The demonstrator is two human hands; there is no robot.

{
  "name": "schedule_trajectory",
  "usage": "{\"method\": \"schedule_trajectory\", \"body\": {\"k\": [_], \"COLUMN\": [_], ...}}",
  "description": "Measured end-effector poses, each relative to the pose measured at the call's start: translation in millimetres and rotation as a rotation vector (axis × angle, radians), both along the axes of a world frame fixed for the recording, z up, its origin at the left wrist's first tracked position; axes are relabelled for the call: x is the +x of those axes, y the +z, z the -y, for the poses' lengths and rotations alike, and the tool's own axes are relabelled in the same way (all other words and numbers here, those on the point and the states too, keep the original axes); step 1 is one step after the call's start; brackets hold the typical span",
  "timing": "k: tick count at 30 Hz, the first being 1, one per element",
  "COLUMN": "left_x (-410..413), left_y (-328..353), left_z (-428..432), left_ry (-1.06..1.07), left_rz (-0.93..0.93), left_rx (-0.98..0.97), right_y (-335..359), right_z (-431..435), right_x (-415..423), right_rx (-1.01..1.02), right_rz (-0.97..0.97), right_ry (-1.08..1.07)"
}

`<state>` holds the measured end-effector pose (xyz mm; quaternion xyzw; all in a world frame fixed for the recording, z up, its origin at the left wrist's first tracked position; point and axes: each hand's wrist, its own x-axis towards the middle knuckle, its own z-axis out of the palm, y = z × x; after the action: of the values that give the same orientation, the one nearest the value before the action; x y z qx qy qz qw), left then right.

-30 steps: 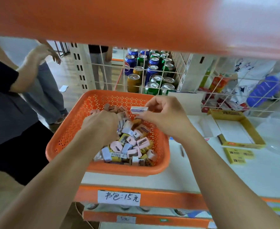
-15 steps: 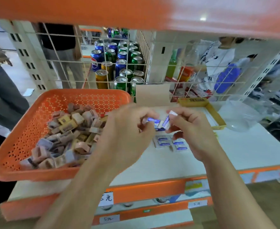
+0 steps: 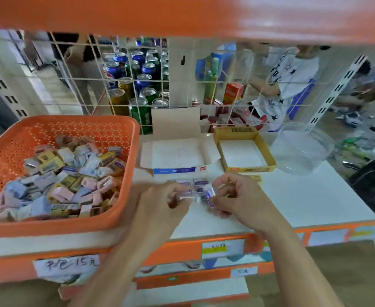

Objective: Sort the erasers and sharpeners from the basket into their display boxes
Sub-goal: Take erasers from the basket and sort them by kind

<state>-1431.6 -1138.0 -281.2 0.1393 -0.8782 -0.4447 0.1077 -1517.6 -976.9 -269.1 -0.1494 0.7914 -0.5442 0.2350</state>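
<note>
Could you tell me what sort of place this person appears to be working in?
Most likely a small shop: handwritten price labels on the orange shelf edge, drink cans behind a wire grid, and a yellow display box open on the white shelf.

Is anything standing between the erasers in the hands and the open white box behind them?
Nothing visible blocks the way. The left hand and right hand pinch the erasers just before the white box; only a few loose erasers lie flat on the shelf between.

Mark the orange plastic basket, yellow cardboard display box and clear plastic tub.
Orange plastic basket [image 3: 49,227]: head view, near rim.
Yellow cardboard display box [image 3: 255,168]: head view, front wall.
Clear plastic tub [image 3: 301,149]: head view, see-through wall.
</note>
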Motion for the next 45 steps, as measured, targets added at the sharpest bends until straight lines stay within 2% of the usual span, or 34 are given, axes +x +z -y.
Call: {"method": "schedule_trajectory", "body": {"k": [4,9,12,19,29,37,45], "left_x": [4.5,12.3,14.2,16.8,15.8,12.1,6.1], "left_y": [-12.0,-11.3,-14.2,-18.1,-19.2,-23.2,-20.6], "left_z": [5.4,10.6,11.6,10.9,12.1,14.1,13.9], "left_ry": [0.066,0.034,0.031,0.148,0.224,0.231,0.209], "left_rz": [0.104,0.203,0.237,0.144,0.142,0.135,0.077], "left_rx": [0.006,-0.230,-0.294,-0.201,-0.147,-0.082,0.104], "right_y": [-8.6,-15.9,-18.0,-17.2,-22.2,-31.1,-31.3], "right_z": [-3.5,-0.8,3.1,11.3,36.0,41.6,40.9], "right_x": [-3.3,-2.9,-1.2,4.8,11.9,10.1,6.6], "right_rx": [0.117,0.212,0.286,0.368,0.470,0.425,0.490], "right_rz": [-0.069,-0.085,-0.186,-0.361,-0.641,-0.669,-0.683], "right_ry": [0.128,0.173,0.178,0.236,0.323,0.206,0.264]}}
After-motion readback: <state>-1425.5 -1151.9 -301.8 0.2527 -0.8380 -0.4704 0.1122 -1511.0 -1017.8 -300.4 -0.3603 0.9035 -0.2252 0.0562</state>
